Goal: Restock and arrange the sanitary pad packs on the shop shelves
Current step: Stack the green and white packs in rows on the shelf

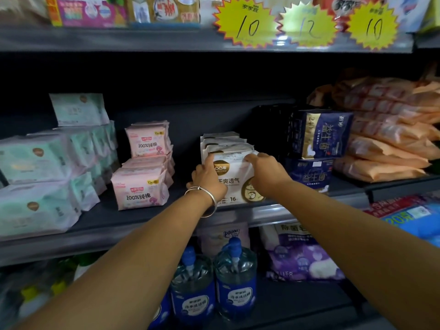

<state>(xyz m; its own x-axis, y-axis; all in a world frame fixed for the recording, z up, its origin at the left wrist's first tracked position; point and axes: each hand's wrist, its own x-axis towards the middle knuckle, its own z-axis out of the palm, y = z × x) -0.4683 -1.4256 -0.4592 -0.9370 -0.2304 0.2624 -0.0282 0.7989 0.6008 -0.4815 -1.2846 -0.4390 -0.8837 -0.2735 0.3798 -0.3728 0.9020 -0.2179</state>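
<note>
Standing upright at the front lip of the middle shelf point(273, 211), heading a short row of like packs: the white pack point(234, 181), with the left hand point(209, 178) gripping its left side, forefinger up at the top corner, and the right hand point(266, 171) pinching its top right edge. Sitting just left, apart across a bare strip: pink packs point(140, 189). Crowding close on the right: navy packs point(316, 139), leaving dark open shelf only behind the row.
</note>
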